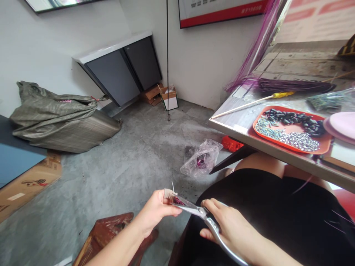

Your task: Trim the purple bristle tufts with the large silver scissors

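My right hand [226, 223] grips silver scissors [201, 210], its fingers wrapped about the handles. Their blades are parted and point left, reaching to my left hand [159, 208]. Pinched in that hand is a small dark purple piece [178, 201] that looks bristly or ridged; it lies between the blades, and much of it is hidden by fingers and steel. Beige tape or cloth [169, 193] wraps a left finger, and a thin white end sticks up beside it. Both hands are held over the floor, left of my lap in black cloth [249, 207].
On the table [233, 111] at right, a red tray [291, 127] holds black, greenish and silver beads. Near it lie a thin stick [244, 106] with a yellow end and purple strands [294, 85]. A clear plastic bag [203, 159] and a brown wooden stool [108, 232] are below.
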Action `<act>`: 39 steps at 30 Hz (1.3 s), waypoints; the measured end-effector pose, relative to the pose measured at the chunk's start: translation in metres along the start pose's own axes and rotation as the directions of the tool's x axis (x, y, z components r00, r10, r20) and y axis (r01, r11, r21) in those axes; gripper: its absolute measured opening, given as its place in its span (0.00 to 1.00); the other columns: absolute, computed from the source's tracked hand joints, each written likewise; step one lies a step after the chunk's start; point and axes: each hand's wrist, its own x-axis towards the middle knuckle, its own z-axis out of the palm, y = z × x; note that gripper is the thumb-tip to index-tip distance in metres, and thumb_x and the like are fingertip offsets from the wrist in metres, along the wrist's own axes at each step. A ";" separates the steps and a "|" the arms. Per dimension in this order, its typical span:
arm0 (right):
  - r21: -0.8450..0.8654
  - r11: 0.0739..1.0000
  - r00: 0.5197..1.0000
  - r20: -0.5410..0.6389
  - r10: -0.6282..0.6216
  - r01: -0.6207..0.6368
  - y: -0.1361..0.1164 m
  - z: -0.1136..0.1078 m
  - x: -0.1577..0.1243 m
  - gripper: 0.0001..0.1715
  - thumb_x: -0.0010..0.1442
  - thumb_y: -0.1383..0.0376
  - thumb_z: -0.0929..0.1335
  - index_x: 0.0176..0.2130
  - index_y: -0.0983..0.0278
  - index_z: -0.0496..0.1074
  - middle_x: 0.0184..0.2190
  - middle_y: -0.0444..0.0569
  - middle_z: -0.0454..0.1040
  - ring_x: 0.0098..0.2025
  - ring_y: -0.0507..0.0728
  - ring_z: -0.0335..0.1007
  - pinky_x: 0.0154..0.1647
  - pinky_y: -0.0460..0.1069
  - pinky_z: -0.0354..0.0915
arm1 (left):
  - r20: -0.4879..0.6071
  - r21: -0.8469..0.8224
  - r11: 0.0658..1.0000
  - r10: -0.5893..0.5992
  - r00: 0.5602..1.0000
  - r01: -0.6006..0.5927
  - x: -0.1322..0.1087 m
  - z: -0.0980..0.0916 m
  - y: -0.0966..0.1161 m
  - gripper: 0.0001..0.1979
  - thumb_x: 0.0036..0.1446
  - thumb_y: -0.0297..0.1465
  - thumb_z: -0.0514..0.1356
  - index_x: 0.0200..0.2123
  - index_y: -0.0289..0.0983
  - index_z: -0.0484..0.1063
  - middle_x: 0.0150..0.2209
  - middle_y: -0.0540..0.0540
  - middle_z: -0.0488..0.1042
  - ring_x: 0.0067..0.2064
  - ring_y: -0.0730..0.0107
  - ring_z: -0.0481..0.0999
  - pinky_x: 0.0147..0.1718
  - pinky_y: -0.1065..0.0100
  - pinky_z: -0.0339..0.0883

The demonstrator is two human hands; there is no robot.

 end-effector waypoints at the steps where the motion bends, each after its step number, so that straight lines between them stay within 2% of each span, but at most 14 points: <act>1: -0.005 1.000 1.000 0.006 0.007 -0.007 -0.001 0.000 0.000 0.22 0.54 0.50 0.64 0.41 0.63 0.63 0.34 0.49 0.69 0.32 0.58 0.68 0.32 0.49 0.61 | -0.007 -0.001 1.000 -0.001 1.000 0.001 0.000 0.000 0.000 0.08 0.35 0.21 0.65 0.24 0.32 0.71 0.21 0.50 0.72 0.24 0.77 0.67 0.25 0.74 0.60; 10: -0.029 0.999 0.999 0.031 0.043 -0.042 -0.003 -0.002 0.002 0.19 0.55 0.51 0.63 0.39 0.63 0.65 0.32 0.49 0.69 0.30 0.58 0.70 0.29 0.49 0.61 | -0.018 -0.023 1.000 0.002 1.000 -0.002 -0.001 -0.001 -0.001 0.09 0.35 0.23 0.66 0.23 0.32 0.70 0.19 0.51 0.71 0.23 0.76 0.67 0.25 0.73 0.59; 25: -0.059 0.993 0.994 0.018 0.106 -0.105 0.004 0.004 0.001 0.09 0.53 0.60 0.67 0.35 0.61 0.66 0.30 0.45 0.70 0.29 0.57 0.70 0.29 0.47 0.60 | -0.060 -0.004 1.000 -0.020 0.998 0.019 -0.004 -0.003 -0.003 0.10 0.33 0.24 0.68 0.22 0.32 0.70 0.19 0.52 0.69 0.23 0.78 0.66 0.24 0.75 0.59; 28: 0.016 0.997 0.997 -0.009 0.082 -0.082 0.006 0.004 0.000 0.13 0.54 0.55 0.66 0.34 0.62 0.65 0.29 0.46 0.69 0.28 0.56 0.69 0.29 0.48 0.60 | -0.050 0.003 1.000 -0.009 0.999 0.009 -0.004 -0.002 -0.002 0.09 0.34 0.24 0.67 0.23 0.32 0.71 0.20 0.52 0.69 0.23 0.78 0.65 0.24 0.74 0.59; 31: 0.079 0.997 0.999 -0.040 0.007 -0.004 0.005 0.004 -0.001 0.20 0.56 0.50 0.63 0.41 0.62 0.62 0.34 0.48 0.68 0.31 0.57 0.68 0.32 0.49 0.62 | -0.050 0.004 1.000 -0.006 0.999 0.006 -0.003 -0.001 -0.002 0.09 0.34 0.24 0.67 0.24 0.32 0.72 0.20 0.52 0.70 0.23 0.77 0.65 0.24 0.73 0.59; 34: 0.030 0.999 0.999 -0.031 -0.042 0.043 0.003 0.003 -0.002 0.25 0.55 0.48 0.62 0.44 0.63 0.61 0.36 0.50 0.68 0.34 0.59 0.68 0.36 0.51 0.62 | -0.049 0.007 1.000 -0.009 0.999 0.010 -0.002 0.001 0.000 0.08 0.34 0.23 0.66 0.23 0.32 0.72 0.20 0.50 0.71 0.23 0.77 0.66 0.24 0.74 0.59; 39: -0.023 0.999 0.999 -0.002 -0.045 0.045 -0.002 0.003 0.000 0.26 0.56 0.47 0.61 0.44 0.64 0.62 0.36 0.51 0.68 0.35 0.60 0.68 0.37 0.53 0.62 | -0.045 0.010 1.000 -0.006 0.999 0.007 0.000 0.002 0.000 0.09 0.31 0.21 0.66 0.22 0.32 0.73 0.23 0.49 0.75 0.26 0.74 0.69 0.27 0.74 0.60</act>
